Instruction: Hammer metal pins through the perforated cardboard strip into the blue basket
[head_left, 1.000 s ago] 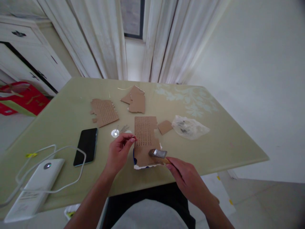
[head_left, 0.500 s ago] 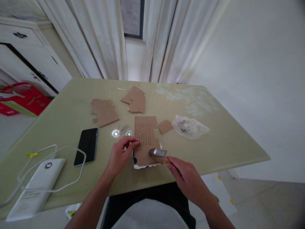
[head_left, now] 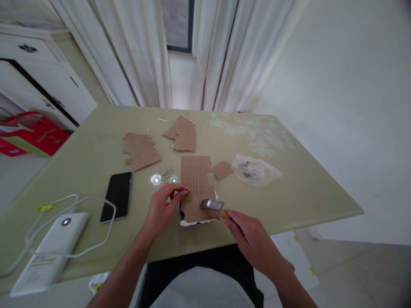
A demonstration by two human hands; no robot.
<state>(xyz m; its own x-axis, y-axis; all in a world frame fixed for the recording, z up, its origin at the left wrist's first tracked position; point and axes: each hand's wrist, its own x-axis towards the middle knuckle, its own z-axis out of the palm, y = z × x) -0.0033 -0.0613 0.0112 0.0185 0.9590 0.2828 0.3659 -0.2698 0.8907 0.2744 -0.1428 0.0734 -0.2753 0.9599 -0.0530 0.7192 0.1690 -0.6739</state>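
Observation:
A torn piece of brown cardboard with rows of small dark holes lies in front of me. At its left edge, my left hand is closed in a pinch, thumb against forefinger. What sits between those fingertips is too small to name. My right hand is wrapped round the wooden handle of a hammer, whose metal head is over the lower, unpunched part of the cardboard. Whether the head touches the cardboard I cannot tell. Several thin metal pins lie beyond my left hand, beside a small round disc.
Another punched cardboard piece lies at the left, more scraps farther back. A small cardboard square and a clear plastic bag are to the right. A phone, a white power bank and its cable occupy the table's left.

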